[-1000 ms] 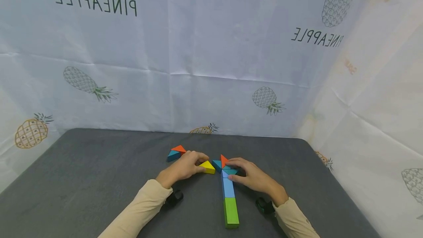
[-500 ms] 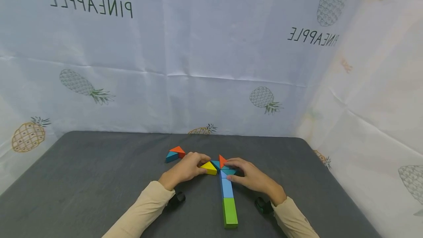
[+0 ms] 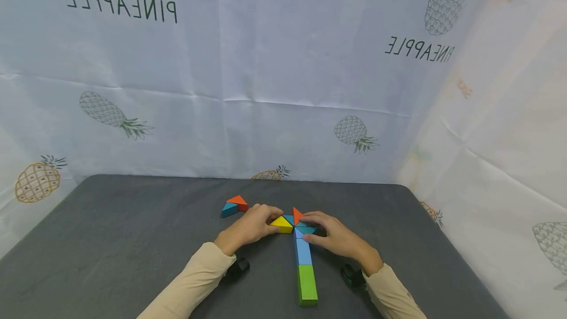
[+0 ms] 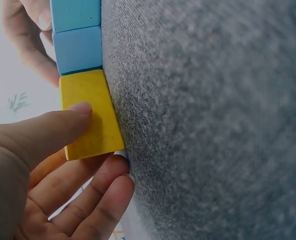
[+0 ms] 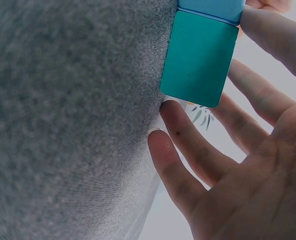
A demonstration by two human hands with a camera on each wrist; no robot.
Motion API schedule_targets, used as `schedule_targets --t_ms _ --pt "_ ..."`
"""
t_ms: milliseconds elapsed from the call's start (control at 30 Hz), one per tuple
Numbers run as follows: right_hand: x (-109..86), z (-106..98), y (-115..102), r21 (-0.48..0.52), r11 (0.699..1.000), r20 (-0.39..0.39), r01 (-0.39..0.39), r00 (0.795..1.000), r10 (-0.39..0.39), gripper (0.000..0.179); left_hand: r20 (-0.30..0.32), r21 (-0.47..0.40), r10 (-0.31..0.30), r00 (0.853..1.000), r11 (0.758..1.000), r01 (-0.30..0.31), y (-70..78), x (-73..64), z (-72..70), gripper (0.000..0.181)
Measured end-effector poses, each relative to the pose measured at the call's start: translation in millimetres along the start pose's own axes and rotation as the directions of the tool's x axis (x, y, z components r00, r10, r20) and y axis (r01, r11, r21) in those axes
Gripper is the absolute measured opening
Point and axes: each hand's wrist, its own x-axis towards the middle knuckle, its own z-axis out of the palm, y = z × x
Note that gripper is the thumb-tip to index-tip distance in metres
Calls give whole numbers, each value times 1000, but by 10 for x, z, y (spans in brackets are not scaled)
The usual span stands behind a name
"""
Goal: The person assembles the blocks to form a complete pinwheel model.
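Note:
My left hand (image 3: 250, 225) pinches a yellow triangular block (image 3: 281, 226) between thumb and fingers, its point against a cluster of triangular blocks. In the left wrist view the thumb lies on the yellow block's side face (image 4: 95, 130), which meets a blue one (image 4: 79, 49). My right hand (image 3: 340, 236) brackets a teal triangular block (image 3: 307, 230) with thumb and fingers. Its thumb tip touches the light blue part, its fingers reach the orange triangular block (image 3: 296, 217). A dark blue triangular block (image 3: 289, 219) lies between yellow and orange. Below run light blue (image 3: 303, 252) and green (image 3: 307, 284) blocks in a line.
Beyond my left hand, an orange triangular block (image 3: 238, 202) and a blue one (image 3: 229, 209) lie together on the dark grey table (image 3: 133, 240). A white pineapple-print curtain (image 3: 283, 63) hangs behind the table and along its right side.
My left hand has slid the yellow block rightward until it meets the cluster. The right hand stays at the teal block. The head view has shifted slightly.

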Motion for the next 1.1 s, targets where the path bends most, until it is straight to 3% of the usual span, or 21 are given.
schedule_targets --t_ms 767,933,1100 --pt "10 -1 5 0 1000 -4 5 1000 -5 51 -7 2 6 1000 1000 -6 -10 19 19 41" --pt "3 0 10 0 1000 -1 13 1000 -13 51 -11 -25 4 1000 1000 -4 -16 -25 -12 44" --pt "-3 7 14 -1 1000 -6 22 1000 -22 50 -53 -40 -23 998 999 21 -37 -105 -79 43"
